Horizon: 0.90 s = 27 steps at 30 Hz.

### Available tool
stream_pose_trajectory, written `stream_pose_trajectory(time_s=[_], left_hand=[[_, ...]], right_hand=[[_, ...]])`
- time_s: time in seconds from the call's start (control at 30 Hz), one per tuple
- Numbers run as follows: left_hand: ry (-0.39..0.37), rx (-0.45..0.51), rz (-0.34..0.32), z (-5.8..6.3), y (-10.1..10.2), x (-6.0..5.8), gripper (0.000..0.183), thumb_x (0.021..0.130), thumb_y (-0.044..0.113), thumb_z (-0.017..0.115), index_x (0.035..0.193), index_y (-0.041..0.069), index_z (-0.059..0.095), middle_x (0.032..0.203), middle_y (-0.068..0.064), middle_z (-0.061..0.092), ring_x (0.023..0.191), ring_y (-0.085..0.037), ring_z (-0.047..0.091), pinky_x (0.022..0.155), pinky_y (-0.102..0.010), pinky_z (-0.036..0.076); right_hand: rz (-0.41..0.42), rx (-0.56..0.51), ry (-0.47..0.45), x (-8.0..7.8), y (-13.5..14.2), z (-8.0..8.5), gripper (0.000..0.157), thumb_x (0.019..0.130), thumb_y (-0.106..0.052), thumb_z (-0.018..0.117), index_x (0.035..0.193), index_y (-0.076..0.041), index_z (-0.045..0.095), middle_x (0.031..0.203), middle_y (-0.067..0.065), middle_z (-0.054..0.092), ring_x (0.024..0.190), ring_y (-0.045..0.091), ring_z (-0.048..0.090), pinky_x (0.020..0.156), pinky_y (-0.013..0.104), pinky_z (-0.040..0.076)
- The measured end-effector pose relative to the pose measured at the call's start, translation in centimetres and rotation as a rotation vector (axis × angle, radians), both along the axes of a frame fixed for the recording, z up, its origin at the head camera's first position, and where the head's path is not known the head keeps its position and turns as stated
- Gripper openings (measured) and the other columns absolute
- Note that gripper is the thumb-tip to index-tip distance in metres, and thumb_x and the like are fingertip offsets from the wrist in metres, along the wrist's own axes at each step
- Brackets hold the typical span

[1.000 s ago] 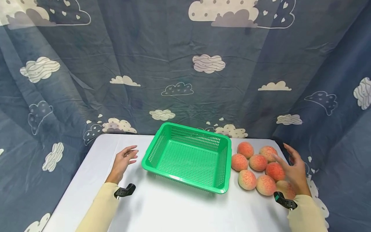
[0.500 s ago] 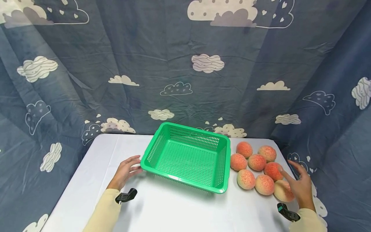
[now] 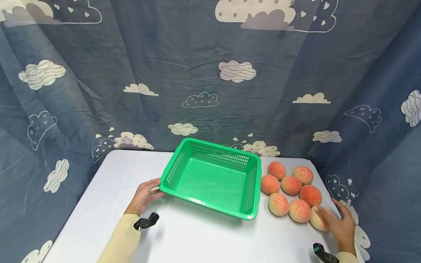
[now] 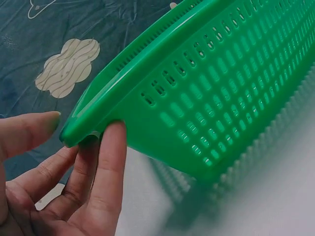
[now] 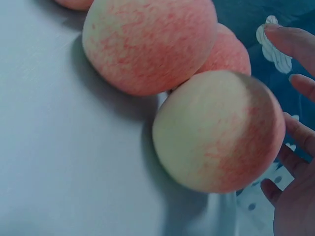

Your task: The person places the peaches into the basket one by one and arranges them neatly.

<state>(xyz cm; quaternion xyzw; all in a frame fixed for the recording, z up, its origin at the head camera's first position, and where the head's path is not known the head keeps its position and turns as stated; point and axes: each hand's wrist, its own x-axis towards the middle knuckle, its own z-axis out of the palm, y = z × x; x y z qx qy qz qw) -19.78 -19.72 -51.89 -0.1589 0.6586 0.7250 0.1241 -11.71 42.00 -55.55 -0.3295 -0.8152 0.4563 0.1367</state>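
A green plastic basket (image 3: pixel 213 182) with slotted walls stands in the middle of the white table. At its near left corner is my left hand (image 3: pixel 144 195); in the left wrist view its fingers touch the corner from below the rim, and the thumb (image 4: pixel 34 130) stands apart outside. Several peaches lie in a group right of the basket. My right hand (image 3: pixel 342 225) is beside the nearest right peach (image 3: pixel 319 218), fingers spread along its right side. In the right wrist view that pale pink peach (image 5: pixel 221 132) rests on the table, ungripped; whether a fingertip touches it, I cannot tell.
Dark blue cloud-print cloth (image 3: pixel 197 65) hangs behind and at both sides of the white table (image 3: pixel 184 237). Other peaches (image 3: pixel 299 210) lie close together between the basket and the right edge. Each wrist wears a black camera mount (image 3: pixel 146 221).
My left hand has moved right, up to the basket's corner. My right hand has come down and towards me, from over the peaches to the side of the nearest right one.
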Motion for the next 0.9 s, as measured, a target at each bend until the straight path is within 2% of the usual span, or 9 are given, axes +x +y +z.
stream_pose_trajectory(time_s=[0.13,0.23,0.53,0.77,0.9], left_hand=[[-0.006,0.012,0.008,0.0,0.4,-0.1,0.043,0.1,0.013,0.053,0.136,-0.008,0.044,0.103,-0.004,0.063,0.085,-0.011,0.064,0.084,-0.026,0.06],[-0.006,0.01,0.014,0.0,0.5,-0.1,0.043,0.099,0.012,0.054,0.136,-0.008,0.044,0.101,-0.004,0.063,0.084,-0.011,0.063,0.082,-0.026,0.06],[-0.007,0.026,0.012,-0.2,0.2,0.0,0.045,0.099,0.011,0.055,0.137,-0.008,0.042,0.096,-0.001,0.064,0.083,-0.011,0.061,0.08,-0.025,0.061],[0.001,0.051,-0.014,-0.1,0.0,-0.2,0.047,0.098,0.009,0.056,0.138,-0.01,0.04,0.092,0.001,0.065,0.08,-0.011,0.061,0.078,-0.025,0.061],[-0.005,0.035,-0.054,0.1,-0.2,-0.4,0.047,0.098,0.008,0.056,0.138,-0.01,0.04,0.093,-0.001,0.064,0.081,-0.011,0.061,0.081,-0.028,0.061]], right_hand=[[-0.012,-0.046,-0.023,0.5,0.3,-0.4,0.083,0.084,-0.044,0.072,0.15,-0.013,0.032,0.158,0.018,0.017,0.146,0.036,0.01,0.12,0.059,0.013],[-0.022,-0.075,-0.044,0.7,0.2,-0.8,0.082,0.085,-0.04,0.072,0.151,-0.014,0.032,0.158,0.016,0.019,0.145,0.035,0.014,0.119,0.056,0.02],[-0.014,-0.118,-0.071,0.8,-0.1,-2.0,0.084,0.084,-0.041,0.073,0.152,-0.016,0.03,0.157,0.018,0.021,0.141,0.04,0.024,0.114,0.058,0.03],[-0.026,-0.123,-0.091,1.2,-0.4,-2.7,0.091,0.08,-0.043,0.077,0.152,-0.018,0.027,0.157,0.018,0.021,0.14,0.04,0.024,0.116,0.057,0.027],[-0.029,-0.125,-0.09,1.4,-0.8,-2.5,0.093,0.081,-0.031,0.078,0.154,-0.019,0.023,0.157,0.019,0.02,0.139,0.041,0.026,0.115,0.058,0.027]])
